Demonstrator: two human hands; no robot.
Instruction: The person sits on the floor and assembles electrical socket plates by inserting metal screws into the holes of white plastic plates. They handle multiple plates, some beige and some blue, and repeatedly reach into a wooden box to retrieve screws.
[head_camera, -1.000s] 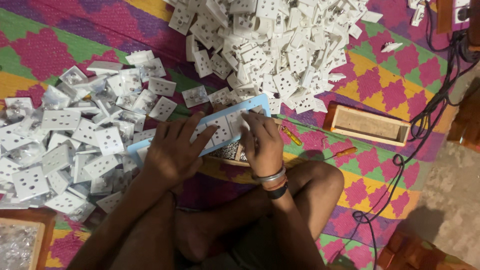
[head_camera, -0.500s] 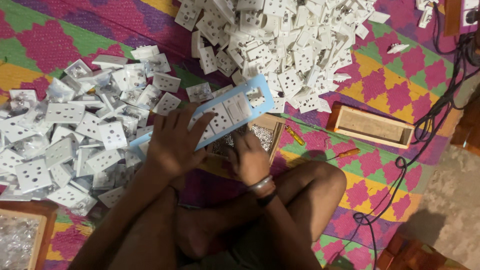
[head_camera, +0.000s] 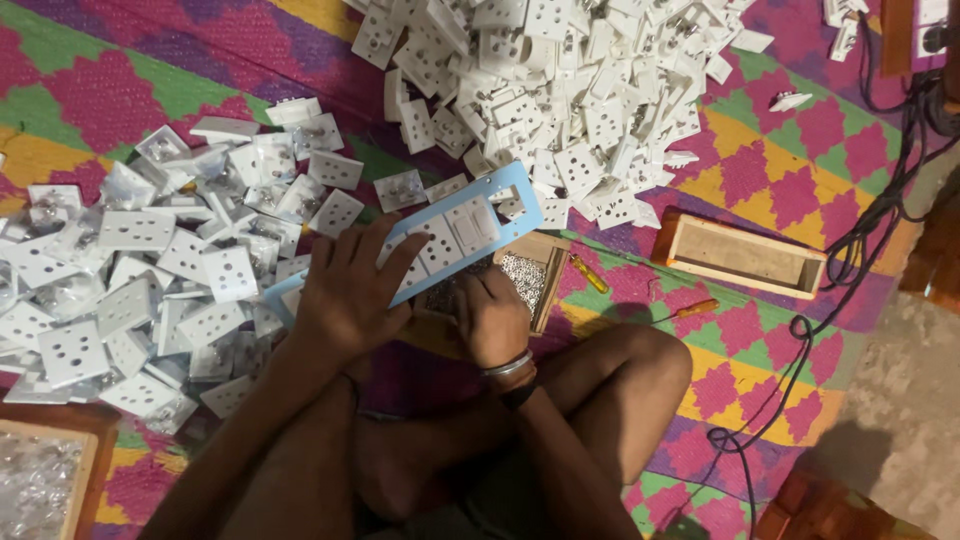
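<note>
My left hand (head_camera: 350, 290) lies flat over a long light-blue switch plate frame (head_camera: 500, 205) fitted with white socket and switch modules, gripping it tilted above my lap. My right hand (head_camera: 492, 318), with bangles at the wrist, is curled over a small wooden box of tiny silvery screws (head_camera: 528, 275) just under the frame's near edge. Whether its fingers hold a screw is hidden.
A big heap of white socket modules (head_camera: 560, 90) lies ahead, and another pile, some in clear bags (head_camera: 150, 270), lies at left. An empty wooden tray (head_camera: 740, 255), two small screwdrivers (head_camera: 690, 310), black cables (head_camera: 850, 250) and my crossed legs (head_camera: 600, 390) sit on the patterned mat.
The blue frame has lifted and shifted up and right under my left hand. My right hand has dropped from the frame down to the screw box.
</note>
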